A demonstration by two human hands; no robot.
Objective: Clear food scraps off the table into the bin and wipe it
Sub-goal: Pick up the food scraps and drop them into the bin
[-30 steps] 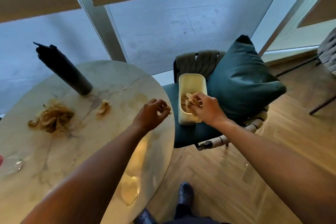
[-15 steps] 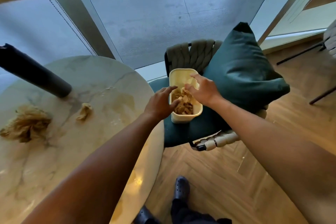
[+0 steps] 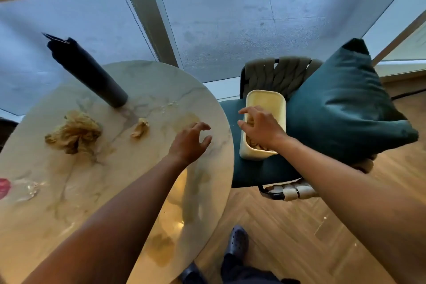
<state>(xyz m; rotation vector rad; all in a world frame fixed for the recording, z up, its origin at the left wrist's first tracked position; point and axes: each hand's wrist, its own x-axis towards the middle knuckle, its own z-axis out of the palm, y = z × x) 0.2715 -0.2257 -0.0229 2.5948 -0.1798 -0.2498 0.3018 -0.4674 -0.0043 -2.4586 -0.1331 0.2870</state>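
Our left hand has come back from the bin to the counter, its grip wide and empty; half a second ago it was at the bin rim. Our right hand stays over the bin on the chair seat, fingers loosely spread, holding nothing we can see. We judge one load dumped. A large scrap pile and a small scrap remain. The dark bottle stands just behind them; the cushion crowds the bin.

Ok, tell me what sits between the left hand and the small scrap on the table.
Nothing visible. Bare tabletop lies between the open left hand and the small scrap. The dark bottle stands farther back, off that line.
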